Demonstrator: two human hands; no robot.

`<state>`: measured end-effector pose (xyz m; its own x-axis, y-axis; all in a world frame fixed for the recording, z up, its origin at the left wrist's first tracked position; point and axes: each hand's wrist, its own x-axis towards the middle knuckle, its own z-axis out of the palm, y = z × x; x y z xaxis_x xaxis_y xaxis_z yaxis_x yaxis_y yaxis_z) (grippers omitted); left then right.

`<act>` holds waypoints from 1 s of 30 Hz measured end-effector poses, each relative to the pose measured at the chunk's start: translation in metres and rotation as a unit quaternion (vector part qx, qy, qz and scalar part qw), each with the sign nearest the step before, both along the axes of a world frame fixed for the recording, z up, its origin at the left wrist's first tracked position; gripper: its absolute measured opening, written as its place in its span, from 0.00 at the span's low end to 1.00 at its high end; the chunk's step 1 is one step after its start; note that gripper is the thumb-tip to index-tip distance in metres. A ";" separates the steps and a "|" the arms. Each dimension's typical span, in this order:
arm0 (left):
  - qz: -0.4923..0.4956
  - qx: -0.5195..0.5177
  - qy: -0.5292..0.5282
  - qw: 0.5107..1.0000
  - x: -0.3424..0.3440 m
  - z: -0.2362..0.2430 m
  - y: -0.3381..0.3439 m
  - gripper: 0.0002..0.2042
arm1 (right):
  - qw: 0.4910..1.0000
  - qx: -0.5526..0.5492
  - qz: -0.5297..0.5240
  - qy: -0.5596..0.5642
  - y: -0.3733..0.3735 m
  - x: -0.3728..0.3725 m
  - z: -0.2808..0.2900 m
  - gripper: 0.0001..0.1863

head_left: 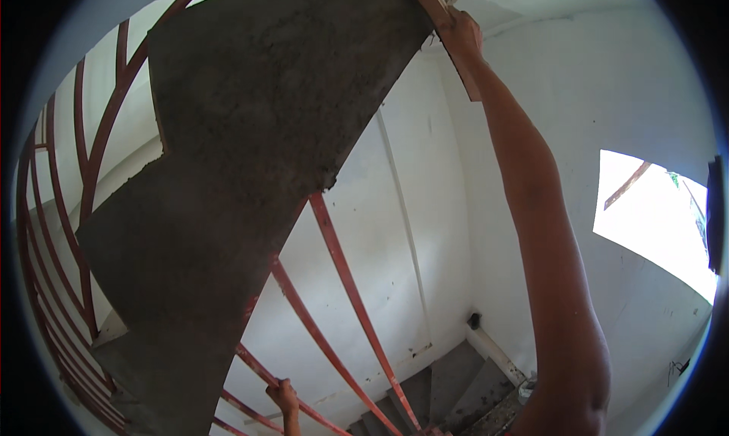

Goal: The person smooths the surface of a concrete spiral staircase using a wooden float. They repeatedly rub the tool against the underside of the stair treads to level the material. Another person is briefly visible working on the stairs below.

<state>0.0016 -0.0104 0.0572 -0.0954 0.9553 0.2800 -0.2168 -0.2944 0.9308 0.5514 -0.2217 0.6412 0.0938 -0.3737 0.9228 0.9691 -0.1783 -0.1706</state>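
High up, my right arm is raised, and my right hand (461, 35) is closed on a long wooden board (472, 88) at the upper edge of a dark grey plastered underside of a stair flight (250, 109), which has a stepped left side and a rough, crumbly spot on its right edge. My left hand (282, 396) grips one of the sloping red metal railing bars (332, 238) below that plastered surface. Several more red bars run down from it toward the bottom of the view.
Red railings (86, 193) curve along the left side. White walls (402, 200) surround the stairwell, with a bright opening (645, 208) at the right. Grey winder steps (456, 375) lie far below, beside a ledge with a small pale container (525, 390) on it.
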 end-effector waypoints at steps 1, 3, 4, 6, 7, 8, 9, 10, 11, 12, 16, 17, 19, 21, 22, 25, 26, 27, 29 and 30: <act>0.004 -0.010 -0.006 1.000 0.002 0.002 0.000 0.11 | 1.000 0.005 0.012 0.018 0.000 0.006 0.007 0.19; 0.018 0.009 0.001 1.000 0.004 0.002 0.000 0.10 | 0.998 0.006 0.033 0.046 0.002 0.011 0.020 0.18; 0.021 0.010 -0.001 1.000 0.000 0.000 0.001 0.09 | 0.997 0.003 0.042 0.058 0.002 0.008 0.022 0.18; 0.027 -0.003 0.004 1.000 -0.001 -0.003 -0.003 0.11 | 0.996 0.001 0.047 0.073 0.003 0.006 0.030 0.18; 0.029 -0.010 0.008 0.999 0.000 -0.002 -0.002 0.12 | 0.996 0.002 0.043 0.076 0.003 0.006 0.033 0.18; 0.028 -0.006 0.003 1.000 0.003 0.000 0.003 0.12 | 0.996 0.004 0.040 0.080 0.003 0.006 0.037 0.18; 0.028 -0.010 0.002 1.000 0.003 -0.002 0.003 0.12 | 0.997 0.014 0.037 0.069 0.008 0.007 0.033 0.18; 0.027 -0.014 0.002 1.000 0.003 -0.005 0.004 0.12 | 0.997 0.024 0.034 0.059 0.012 0.008 0.030 0.19; 0.028 -0.015 -0.005 0.999 0.004 -0.007 0.005 0.12 | 0.998 0.035 0.030 0.049 0.015 0.007 0.027 0.19; 0.028 -0.014 -0.013 0.999 0.006 -0.005 0.005 0.12 | 0.999 0.028 0.030 0.031 0.015 0.006 0.024 0.19; 0.036 -0.028 -0.028 0.999 0.001 -0.011 0.007 0.07 | 0.998 0.002 0.050 -0.032 0.015 -0.012 0.004 0.20; 0.030 -0.024 -0.022 0.999 0.000 -0.010 0.006 0.08 | 0.997 -0.003 0.060 -0.047 0.016 -0.020 -0.002 0.20; 0.015 -0.014 -0.008 1.000 -0.003 -0.008 0.004 0.08 | 0.995 -0.013 0.069 -0.077 0.021 -0.031 -0.012 0.20; 0.023 -0.013 0.001 1.000 -0.002 -0.006 0.002 0.08 | 0.992 -0.011 0.079 -0.102 0.027 -0.046 -0.024 0.18; 0.023 -0.014 0.006 1.000 0.001 -0.006 0.003 0.08 | 0.990 -0.006 0.080 -0.113 0.030 -0.054 -0.032 0.17; 0.017 -0.017 -0.014 1.000 0.005 -0.004 0.004 0.08 | 0.985 0.001 0.087 -0.146 0.030 -0.078 -0.055 0.14; 0.020 -0.011 -0.008 1.000 0.002 -0.003 0.003 0.08 | 0.983 0.004 0.095 -0.156 0.031 -0.086 -0.064 0.13; 0.015 -0.008 -0.002 1.000 0.001 -0.004 0.004 0.09 | 0.983 -0.004 0.102 -0.155 0.030 -0.095 -0.073 0.12; 0.017 -0.002 0.005 1.000 -0.001 -0.006 0.003 0.09 | 0.981 -0.024 0.121 -0.150 0.041 -0.111 -0.096 0.11; 0.017 0.002 0.003 1.000 0.001 -0.005 0.000 0.08 | 0.970 -0.029 0.122 -0.209 0.045 -0.114 -0.108 0.12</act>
<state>0.0023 -0.0105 0.0519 -0.1270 0.9500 0.2853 -0.2011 -0.3063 0.9304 0.4370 -0.1766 0.5334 -0.2136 -0.3338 0.9181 0.9661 0.0676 0.2493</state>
